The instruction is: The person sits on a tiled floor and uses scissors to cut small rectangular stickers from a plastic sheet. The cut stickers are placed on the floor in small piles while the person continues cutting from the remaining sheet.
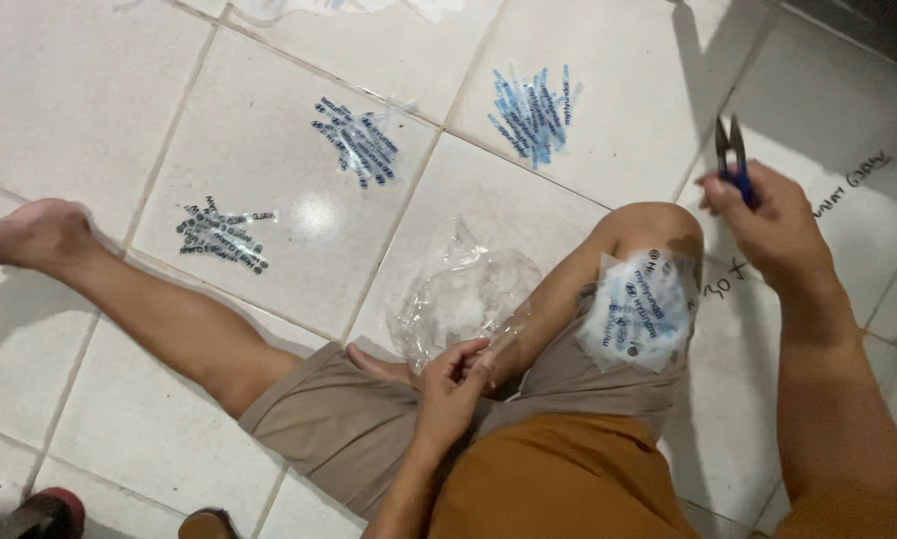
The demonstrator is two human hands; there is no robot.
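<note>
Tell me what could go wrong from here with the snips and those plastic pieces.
1. The right hand holds the snips points-up, above the bare knee; a slip might nick skin.
2. The printed sheet only rests on the thigh, so a leg shift could drop it.
3. The left hand pinches the clear bag by one edge; it may slide free. The strip piles lie loose and could scatter.

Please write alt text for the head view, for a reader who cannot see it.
A person sits on a white tiled floor, right hand holding small snips, left hand pinching a clear plastic bag. Printed labels rest on one knee; three label piles lie on the floor.
</note>
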